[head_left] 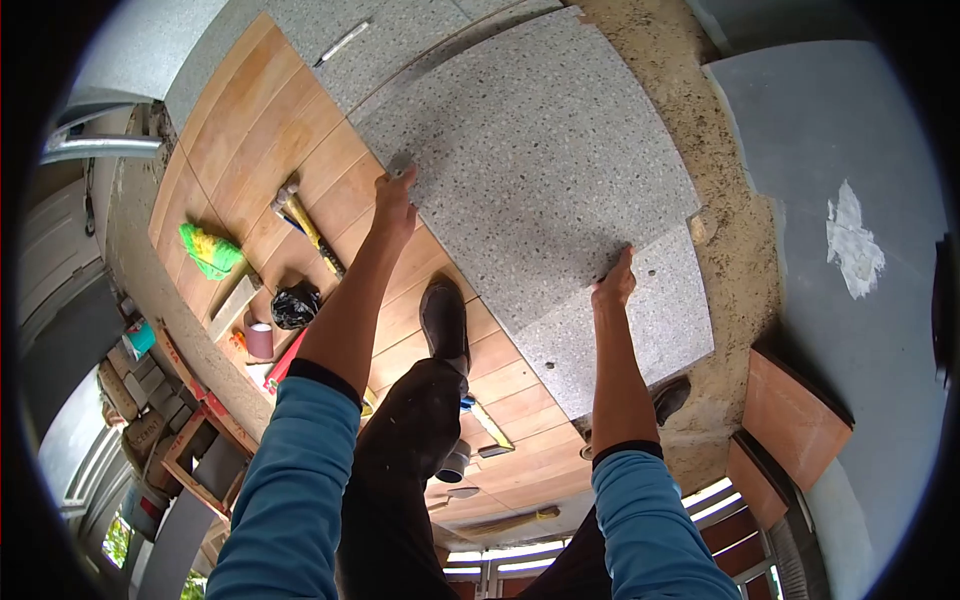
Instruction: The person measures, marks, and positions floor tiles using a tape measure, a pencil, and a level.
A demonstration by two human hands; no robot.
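Observation:
A large grey speckled tile lies tilted across the floor in front of me. My left hand is closed at its left edge, beside the wood-look floor tiles. Closed at the tile's near edge is my right hand, with the fingertips partly hidden. Below that edge shows a lighter speckled tile with small dark spots on it. My shoe rests on the wood-look tiles between my arms.
A hammer, a black plastic bag, a green-yellow bag and a wood block lie at left. Bare sandy ground runs along the right, before a grey wall. Brown tiles lean there.

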